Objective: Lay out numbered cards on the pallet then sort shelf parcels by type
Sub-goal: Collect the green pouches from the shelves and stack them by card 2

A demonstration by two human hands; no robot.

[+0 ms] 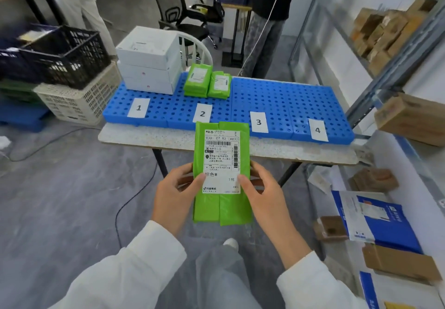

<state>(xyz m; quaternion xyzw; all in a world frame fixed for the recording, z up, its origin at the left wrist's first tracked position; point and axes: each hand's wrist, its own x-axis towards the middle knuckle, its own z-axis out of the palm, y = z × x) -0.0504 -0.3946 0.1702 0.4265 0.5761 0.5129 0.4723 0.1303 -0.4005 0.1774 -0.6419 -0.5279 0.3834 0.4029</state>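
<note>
Grip is two-handed: I have the left hand and right hand pinching opposite long edges of the green parcel, thumbs on its white label, fingers curled behind. The parcel hangs in the air just short of the tabletop, its far end aimed at card 2. On the blue pallet all four cards are laid, card 1, card 3 and card 4 with it, so I count that step done. Sorting is partway, I judge: white boxes sit behind card 1 and green stacks behind card 2, while brown cartons and blue mailers wait on the shelf. The parcel itself is a flat, oblong, glossy plastic bag, seamed lengthwise, its barcode label facing up at me.
</note>
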